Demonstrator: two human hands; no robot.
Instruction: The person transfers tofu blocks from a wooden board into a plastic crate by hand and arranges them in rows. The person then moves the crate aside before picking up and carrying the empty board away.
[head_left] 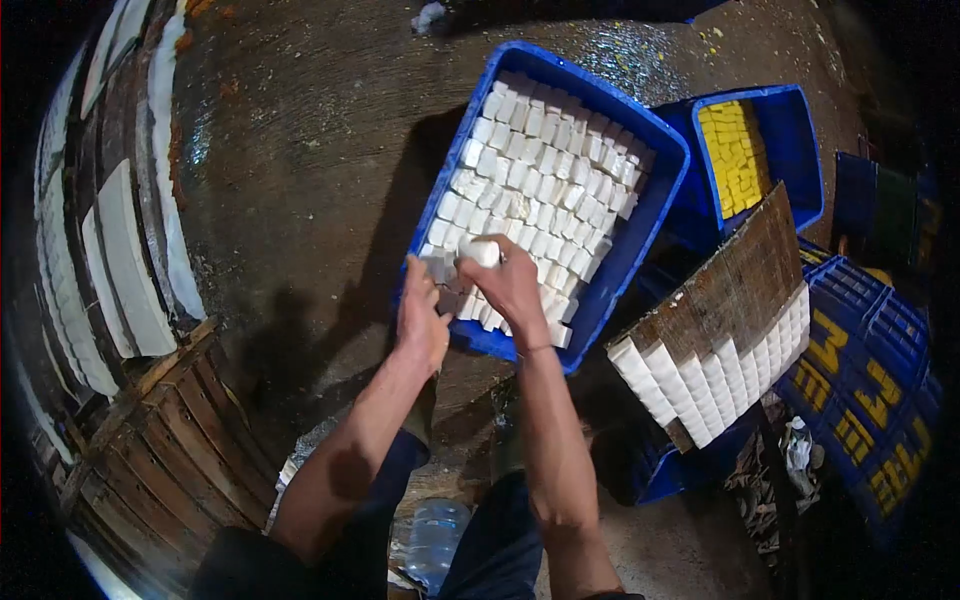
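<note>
Forearms (555, 430) at bottom centre, leading to right hand (510, 285) curled round a tofu-like white block (481, 252) over the blue crate (628, 250), mid-frame; left hand (422, 325) loosely bent at its lower-left corner, grip unclear. Probably light, soft, slippery, easily broken; best cradled by broad sides.

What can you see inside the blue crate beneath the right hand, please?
Rows of white blocks fill much of the blue crate. The right hand, holding a white piece, hides some; whatever lies beneath the blocks cannot be seen.
</note>
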